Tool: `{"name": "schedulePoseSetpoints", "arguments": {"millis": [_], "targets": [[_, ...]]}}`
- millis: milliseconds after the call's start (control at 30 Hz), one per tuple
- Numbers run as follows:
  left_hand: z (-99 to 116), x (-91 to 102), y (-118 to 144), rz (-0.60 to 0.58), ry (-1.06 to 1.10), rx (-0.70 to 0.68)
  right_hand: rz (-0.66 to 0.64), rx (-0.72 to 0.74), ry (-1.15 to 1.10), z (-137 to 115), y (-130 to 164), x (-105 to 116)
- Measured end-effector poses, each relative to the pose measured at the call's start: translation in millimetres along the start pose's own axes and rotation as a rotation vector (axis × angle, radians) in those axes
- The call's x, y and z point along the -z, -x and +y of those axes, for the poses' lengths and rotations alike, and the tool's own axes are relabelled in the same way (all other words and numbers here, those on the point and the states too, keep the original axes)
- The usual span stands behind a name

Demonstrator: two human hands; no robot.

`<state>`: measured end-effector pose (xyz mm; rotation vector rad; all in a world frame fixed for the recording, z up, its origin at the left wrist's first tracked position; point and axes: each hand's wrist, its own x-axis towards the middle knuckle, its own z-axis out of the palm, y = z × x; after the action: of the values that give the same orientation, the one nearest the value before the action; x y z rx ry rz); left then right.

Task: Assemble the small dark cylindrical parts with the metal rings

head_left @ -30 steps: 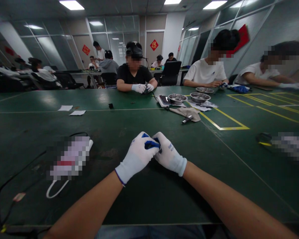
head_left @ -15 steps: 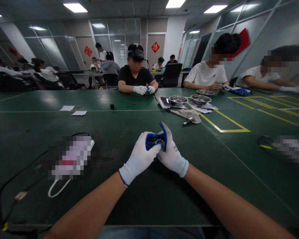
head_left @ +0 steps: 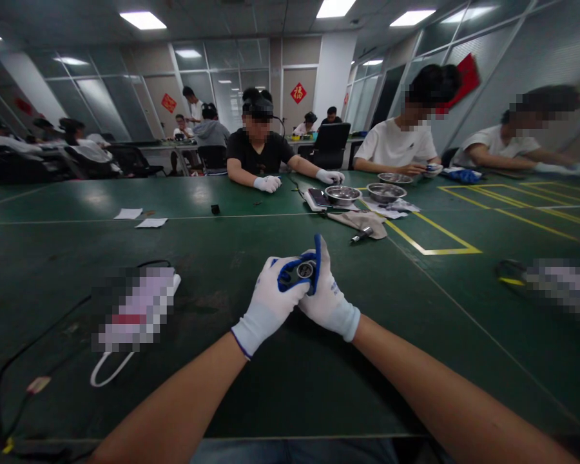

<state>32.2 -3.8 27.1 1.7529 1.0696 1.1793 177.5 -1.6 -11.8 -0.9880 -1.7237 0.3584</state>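
**Both gloved hands closed on a small round part**

From the head view, we see our left hand [head_left: 270, 303] and right hand [head_left: 328, 299] meeting just above the green table [head_left: 251, 399], both in white gloves with blue fingertips. Between them sits a small round dark part [head_left: 303, 269] with a pale centre. The left fingers [head_left: 290, 278] curl in from the left and pinch its near edge, the thumb pressed alongside. The right fingers [head_left: 317, 258] stand upright behind the part and are pressed together against its far side. We cannot tell how the part is built; it is too small.

On our left lies a blurred-out packet [head_left: 135, 308] with a white cable [head_left: 107, 375] looping from it and a black cable [head_left: 9, 380] trailing to the table edge. Further off, two steel bowls [head_left: 362, 192] stand side by side, near a grey cloth [head_left: 360, 220] with a small dark tool [head_left: 362, 234] resting on it. Yellow tape lines [head_left: 435, 248] mark the table on the right.

Across from us a person in a black shirt [head_left: 258, 151] rests gloved hands on the table, well apart from ours. Two people in white shirts [head_left: 396, 145] work further right.
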Motion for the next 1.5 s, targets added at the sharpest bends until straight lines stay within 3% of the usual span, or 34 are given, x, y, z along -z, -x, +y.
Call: {"name": "schedulePoseSetpoints", "arguments": {"millis": [267, 433, 633, 867, 1000, 1200, 1367, 1500], "targets": [[-2, 3.6, -3, -0.011, -0.080, -0.046, -0.021, 0.057, 0.061, -3, -3, 5], [-14, 14.9, -13, 0.036, -0.486, -0.069, 0.043, 0.036, 0.112, 0, -4, 8], [-34, 21.6, -24, -0.110, -0.800, -0.043, 0.028, 0.002, 0.079, -1, -3, 7], [-34, 19.7, -23, -0.115, -0.843, -0.054, 0.077, -0.132, 0.014, 0, -2, 1], [-23, 19.7, -14, -0.056, -0.951, 0.039, 0.154, -0.213, -0.009, 11, -5, 1], [-22, 11.8, -4, -0.156, -0.985, 0.070, 0.203, -0.312, -0.050, 17, -6, 1], [-37, 8.1, -15, -0.225, -1.006, 0.089, 0.182, -0.334, -0.067, 13, -7, -2], [-48, 7.4, -40, -0.267, -1.028, 0.063, 0.193, -0.329, -0.050, 15, -8, -6]]}}
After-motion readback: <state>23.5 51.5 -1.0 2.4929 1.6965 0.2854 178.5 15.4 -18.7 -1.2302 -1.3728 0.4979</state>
